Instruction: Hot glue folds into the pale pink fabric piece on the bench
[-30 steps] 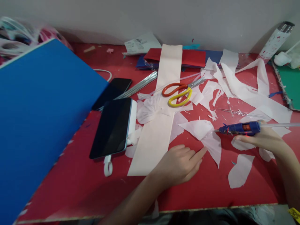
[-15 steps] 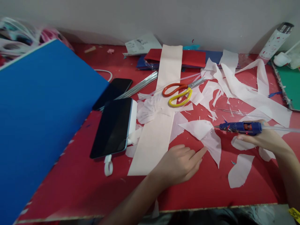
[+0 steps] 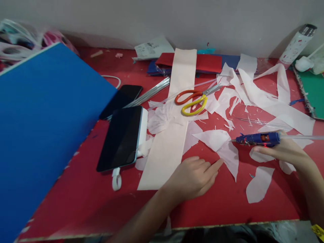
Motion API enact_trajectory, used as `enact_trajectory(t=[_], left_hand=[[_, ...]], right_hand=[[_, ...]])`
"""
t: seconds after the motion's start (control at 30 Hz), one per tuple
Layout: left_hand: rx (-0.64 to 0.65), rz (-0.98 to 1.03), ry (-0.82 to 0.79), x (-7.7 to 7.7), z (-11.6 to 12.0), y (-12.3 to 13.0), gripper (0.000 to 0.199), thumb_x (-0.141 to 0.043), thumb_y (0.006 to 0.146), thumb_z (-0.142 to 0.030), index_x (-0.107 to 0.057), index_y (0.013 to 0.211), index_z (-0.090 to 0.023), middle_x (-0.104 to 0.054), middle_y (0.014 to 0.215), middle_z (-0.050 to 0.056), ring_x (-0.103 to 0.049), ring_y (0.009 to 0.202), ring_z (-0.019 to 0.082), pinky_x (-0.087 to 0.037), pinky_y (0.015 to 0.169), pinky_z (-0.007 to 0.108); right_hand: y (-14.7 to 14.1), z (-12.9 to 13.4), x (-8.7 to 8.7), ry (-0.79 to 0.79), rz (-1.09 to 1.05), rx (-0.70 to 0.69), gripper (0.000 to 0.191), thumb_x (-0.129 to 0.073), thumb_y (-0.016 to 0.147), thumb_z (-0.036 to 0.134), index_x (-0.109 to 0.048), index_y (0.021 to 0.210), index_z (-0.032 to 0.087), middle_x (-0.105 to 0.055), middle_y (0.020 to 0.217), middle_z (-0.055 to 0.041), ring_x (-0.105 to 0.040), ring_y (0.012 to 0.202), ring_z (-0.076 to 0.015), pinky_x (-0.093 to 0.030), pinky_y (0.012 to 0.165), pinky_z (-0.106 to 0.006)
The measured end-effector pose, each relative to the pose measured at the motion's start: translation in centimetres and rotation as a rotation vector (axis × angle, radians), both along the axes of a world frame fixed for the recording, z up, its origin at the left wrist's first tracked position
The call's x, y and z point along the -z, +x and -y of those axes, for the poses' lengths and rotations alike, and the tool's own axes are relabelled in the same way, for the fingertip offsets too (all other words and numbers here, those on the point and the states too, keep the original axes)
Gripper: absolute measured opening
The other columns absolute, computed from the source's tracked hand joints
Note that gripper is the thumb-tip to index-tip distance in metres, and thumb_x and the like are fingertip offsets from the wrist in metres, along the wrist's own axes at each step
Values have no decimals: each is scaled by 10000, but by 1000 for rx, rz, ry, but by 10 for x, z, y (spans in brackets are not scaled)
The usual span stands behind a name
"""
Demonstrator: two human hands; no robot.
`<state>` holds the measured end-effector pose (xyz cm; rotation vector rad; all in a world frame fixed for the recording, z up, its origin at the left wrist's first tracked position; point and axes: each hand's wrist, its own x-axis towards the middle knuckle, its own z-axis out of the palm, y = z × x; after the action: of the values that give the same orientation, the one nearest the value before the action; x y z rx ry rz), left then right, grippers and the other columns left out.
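A blue hot glue gun [image 3: 260, 139] lies in the grip of my right hand [image 3: 288, 150], a clear glue stick [image 3: 301, 137] jutting from its rear. Its nozzle touches or hovers just by the right edge of a pale cut petal-like piece [image 3: 215, 139]; which of the two I cannot tell. My left hand [image 3: 193, 177] rests palm down, one finger stretched out with its tip on the lower part of that piece, the other fingers curled. Both hands are over the red tabletop [image 3: 202, 212]. The trigger side of the gun is hidden.
Scissors [image 3: 194, 101] with red and yellow handles lie on a long pale strip [image 3: 167, 158]. A tablet [image 3: 120, 138], a phone [image 3: 124, 98] and a large blue board [image 3: 50, 128] are on the left. Pale scraps [image 3: 259, 184], thin wires [image 3: 263, 123] and a tumbler [image 3: 296, 47] are on the right.
The glue gun has tilted slightly, its nozzle dropping a little lower by the pale piece's edge. My left hand stays put on the piece.
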<state>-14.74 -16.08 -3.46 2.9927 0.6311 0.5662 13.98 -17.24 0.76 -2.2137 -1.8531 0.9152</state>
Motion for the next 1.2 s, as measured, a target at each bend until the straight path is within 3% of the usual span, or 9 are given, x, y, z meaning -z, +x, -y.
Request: enact_trajectory(t=[0.37,0.6,0.87,1.03,1.2], left_hand=[[2,10,5,0,1,0,315,-352,916,-183,-594,1098,-97,-573,561,-10,-484,473,117,-347,478,256],[4,4,0,0,0,0,315,-343,920,-185,-576,1114,-101,-580,569,-12,-495,483,120,-357,488,262],[4,-7,14,1,0,0,309,-357,914,-187,-580,1108,-99,-583,570,-9,-503,482,120,-363,483,266],[-5,-14,17,2,0,-1,310,-350,915,-192,-577,1112,-117,-581,568,-11,-500,487,117,-371,485,259],[5,-6,18,4,0,0,315,-339,922,-185,-578,1109,-104,-573,564,-14,-488,477,122,-370,473,271]], right_hand=[[2,0,1,15,-21,-14,438,-575,689,635,-654,713,206,-635,680,-28,-613,630,-193,-456,511,-278],[2,0,2,-8,27,32,508,-596,647,671,-682,844,211,-643,699,-37,-620,617,-203,-476,518,-294],[-10,4,0,-57,29,148,501,-616,610,677,-631,804,215,-618,896,-53,-626,688,-180,-478,520,-248],[-17,3,-4,-65,-21,165,465,-653,586,641,-625,747,207,-619,799,-34,-591,594,-150,-435,460,-234],[-25,-1,-13,-93,-131,52,389,-660,612,588,-612,618,202,-574,583,-9,-550,534,-148,-396,435,-235]])
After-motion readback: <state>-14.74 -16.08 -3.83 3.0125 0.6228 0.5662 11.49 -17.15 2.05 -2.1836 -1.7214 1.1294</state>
